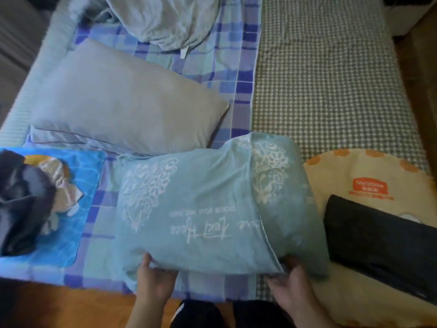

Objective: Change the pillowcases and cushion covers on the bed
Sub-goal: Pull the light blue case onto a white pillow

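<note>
A pillow in a teal pillowcase (203,209) with white lace-like prints and lettering lies at the bed's near edge. My left hand (153,278) grips the near left edge of the pillowcase, thumb on top. My right hand (290,278) holds the near right part, where the case's open hem runs diagonally over the pillow. A second pillow in a plain grey case (123,100) lies behind it to the left.
A blue water-print cushion (78,223) with dark and pale crumpled cloth on it sits at the left. A grey duvet (165,20) is bunched at the back. At right lie a cream round cushion (369,171) and a dark flat cushion (378,237). Checked bedding covers the bed.
</note>
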